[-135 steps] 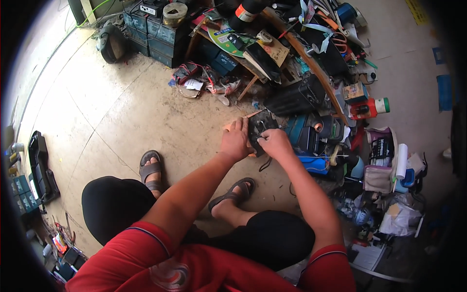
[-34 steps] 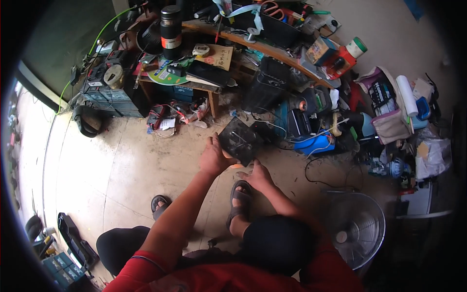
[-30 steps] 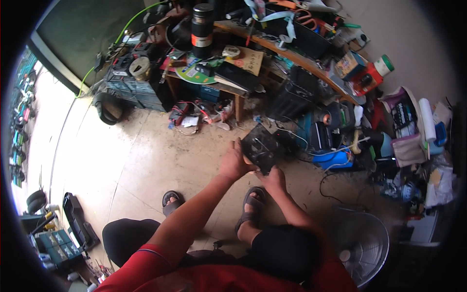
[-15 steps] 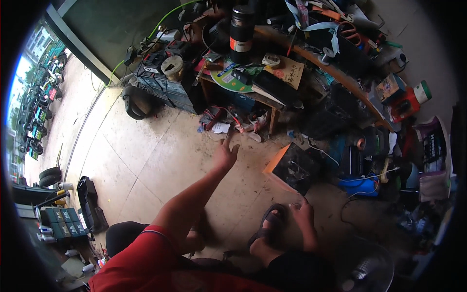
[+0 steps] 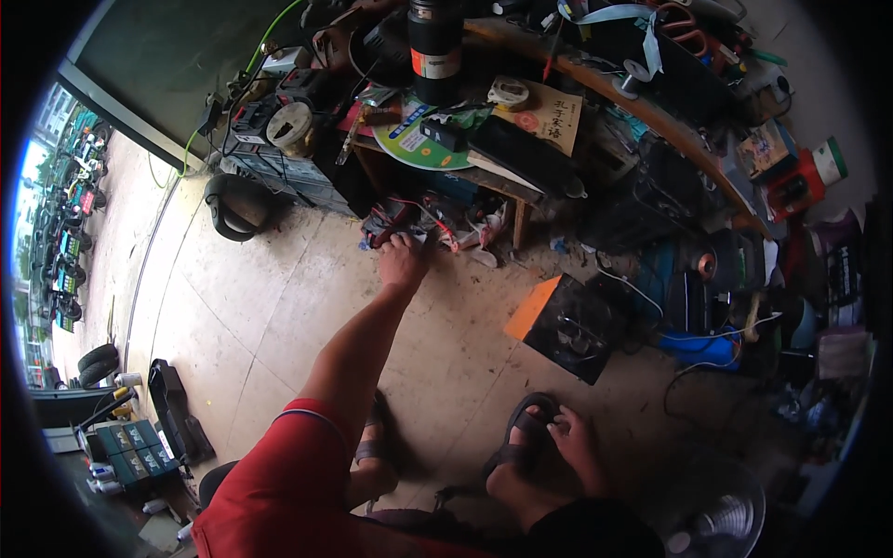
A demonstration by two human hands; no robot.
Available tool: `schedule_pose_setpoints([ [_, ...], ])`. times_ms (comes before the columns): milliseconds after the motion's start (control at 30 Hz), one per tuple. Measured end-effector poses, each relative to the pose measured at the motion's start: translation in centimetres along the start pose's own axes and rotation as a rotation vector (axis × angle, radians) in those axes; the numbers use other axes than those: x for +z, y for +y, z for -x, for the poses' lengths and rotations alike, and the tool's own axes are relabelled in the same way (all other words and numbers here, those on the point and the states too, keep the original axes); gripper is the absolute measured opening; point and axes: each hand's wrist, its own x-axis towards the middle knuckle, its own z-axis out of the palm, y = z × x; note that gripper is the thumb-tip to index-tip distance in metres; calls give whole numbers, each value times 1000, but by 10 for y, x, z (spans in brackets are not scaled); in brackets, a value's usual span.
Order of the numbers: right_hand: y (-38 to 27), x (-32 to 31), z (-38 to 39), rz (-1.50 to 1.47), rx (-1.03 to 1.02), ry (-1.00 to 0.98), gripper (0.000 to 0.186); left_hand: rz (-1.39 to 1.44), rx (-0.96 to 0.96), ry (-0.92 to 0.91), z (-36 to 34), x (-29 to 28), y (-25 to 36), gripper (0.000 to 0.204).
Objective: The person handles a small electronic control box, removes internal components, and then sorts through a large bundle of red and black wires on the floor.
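My left hand (image 5: 403,262) reaches forward to the floor under the low table. Its fingers are spread over a small red-and-black device (image 5: 383,221) with thin leads, partly covering a white label; no firm grip shows. Beside the device lies a red clip (image 5: 453,244). My right hand (image 5: 574,439) hangs beside my right sandal (image 5: 528,426), fingers loosely bent and apart, with nothing seen in them. Ahead of it a dark, glossy box (image 5: 581,325) with an orange side (image 5: 534,307) rests on the floor, not touching the hand.
On the cluttered low table stand a black bottle (image 5: 435,51), a book (image 5: 555,116) and a black phone-like slab (image 5: 523,160). Batteries (image 5: 279,153) and a small tire (image 5: 234,206) sit left. A blue pack (image 5: 699,349) with cables lies right, a fan (image 5: 726,525) near.
My left hand has moved slightly left onto the device, its fingers spreading. My right hand has dropped away from the box, which was tilted and now lies flatter. The view has shifted a little.
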Motion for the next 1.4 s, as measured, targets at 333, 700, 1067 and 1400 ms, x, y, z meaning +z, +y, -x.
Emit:
schedule_pose_setpoints([
  [333,4,13,12,-1,13,-34,52,719,123,-143,-3,-79,-51,51],
  [700,6,17,2,-6,-23,-27,47,1204,-438,-893,30,-73,-116,39],
  [1067,-1,25,-5,-31,-26,-77,47,1003,-516,-417,15,-31,-110,43],
  [1400,-1,21,3,37,-14,-79,45,307,-328,-327,-31,-34,-49,78],
])
